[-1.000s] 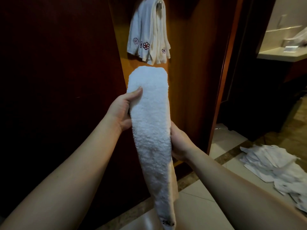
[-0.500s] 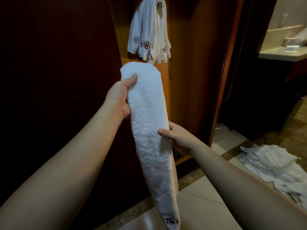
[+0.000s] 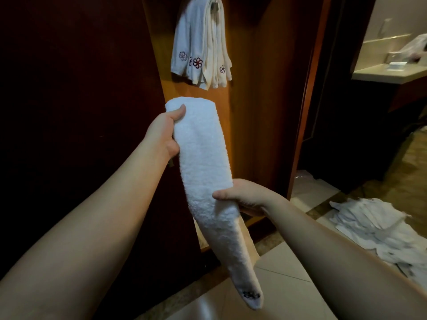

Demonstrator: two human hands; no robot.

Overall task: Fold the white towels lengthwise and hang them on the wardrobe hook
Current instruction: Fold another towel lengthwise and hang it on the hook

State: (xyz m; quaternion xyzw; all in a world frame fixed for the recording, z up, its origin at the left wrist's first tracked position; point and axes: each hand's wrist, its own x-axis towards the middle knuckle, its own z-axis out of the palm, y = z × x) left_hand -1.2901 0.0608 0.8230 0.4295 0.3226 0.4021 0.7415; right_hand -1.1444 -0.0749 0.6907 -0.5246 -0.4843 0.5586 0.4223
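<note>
My left hand (image 3: pixel 165 132) has lifted the folded towel (image 3: pixel 203 162) toward the hung towels (image 3: pixel 201 42) at twelve o'clock, thumb pinching its top, while my right hand (image 3: pixel 245 196) has slid down to grip it mid-length, ready for hanging.

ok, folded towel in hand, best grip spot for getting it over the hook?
Judgement: the towel should be gripped near its upper fold, from the left edge, as the left hand does. The right hand pinches mid-length from the right. The long tail hangs, so a high grip would let it drape over the hook.

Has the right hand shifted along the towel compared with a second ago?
Yes. The right hand has come round from the towel's right edge, its thumb now lying across the front. Judged against the wardrobe's bottom ledge, it sits about level, only further left.
</note>
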